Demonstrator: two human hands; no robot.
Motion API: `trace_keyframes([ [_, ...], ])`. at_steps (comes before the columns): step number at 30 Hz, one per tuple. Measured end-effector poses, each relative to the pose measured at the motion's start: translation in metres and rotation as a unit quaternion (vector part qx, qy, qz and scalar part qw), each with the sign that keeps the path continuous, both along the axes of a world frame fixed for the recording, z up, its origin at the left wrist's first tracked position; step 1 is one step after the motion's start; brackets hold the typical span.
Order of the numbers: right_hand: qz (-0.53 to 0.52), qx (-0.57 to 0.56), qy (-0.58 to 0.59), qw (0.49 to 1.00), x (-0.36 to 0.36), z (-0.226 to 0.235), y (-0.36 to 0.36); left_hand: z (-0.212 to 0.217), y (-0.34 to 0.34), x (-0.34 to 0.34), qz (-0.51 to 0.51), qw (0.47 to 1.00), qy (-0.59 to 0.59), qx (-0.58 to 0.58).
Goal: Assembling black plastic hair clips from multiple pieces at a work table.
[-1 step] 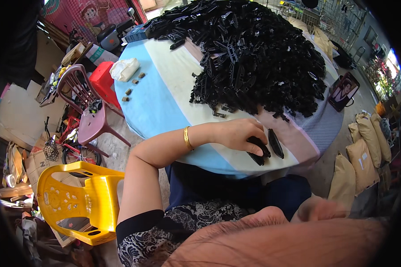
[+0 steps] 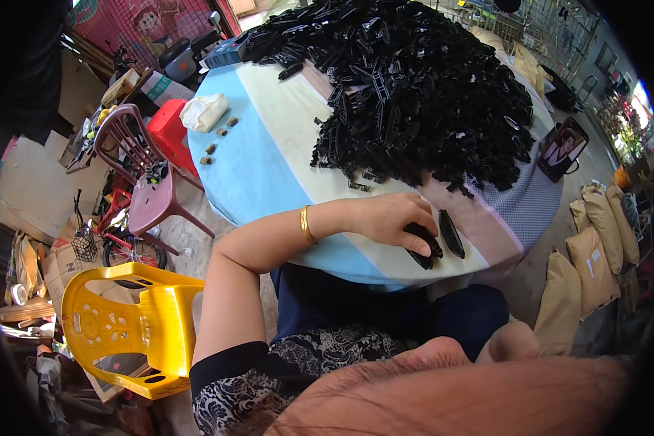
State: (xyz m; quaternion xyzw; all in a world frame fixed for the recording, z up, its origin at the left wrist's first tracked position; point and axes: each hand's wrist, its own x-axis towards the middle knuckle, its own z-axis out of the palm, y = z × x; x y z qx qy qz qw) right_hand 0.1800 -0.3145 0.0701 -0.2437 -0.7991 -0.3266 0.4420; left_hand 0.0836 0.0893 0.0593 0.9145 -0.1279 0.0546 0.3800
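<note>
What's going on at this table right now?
A person sits at a round table heaped with a big pile of black plastic parts. Their left hand rests on a few black pieces near the table's front edge, with another long piece lying beside them. The right hand sits low by the lap, apparently empty.

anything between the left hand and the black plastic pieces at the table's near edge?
Nothing visible. The left hand already rests on the small dark oval plastic pieces near the edge of the round table; a longer black strip lies just beside them. The right hand is not clearly in view.
</note>
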Motion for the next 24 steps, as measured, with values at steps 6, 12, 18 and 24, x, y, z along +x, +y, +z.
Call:
trace_keyframes([
  [6, 0.100, 0.338, -0.084, 0.932, -0.038, 0.046, 0.069, -0.006, 0.005, 0.006, 0.033, 0.995, -0.075, 0.057],
  [12, 0.173, 0.326, -0.093, 0.925, -0.032, 0.030, 0.073, -0.009, 0.018, 0.010, 0.231, 0.937, -0.205, 0.163],
  [18, 0.203, 0.285, -0.089, 0.933, -0.037, 0.030, 0.069, -0.014, 0.021, 0.011, 0.316, 0.898, -0.180, 0.246],
  [24, 0.231, 0.241, -0.082, 0.939, -0.037, 0.028, 0.069, -0.023, 0.025, 0.013, 0.317, 0.888, -0.133, 0.306],
])
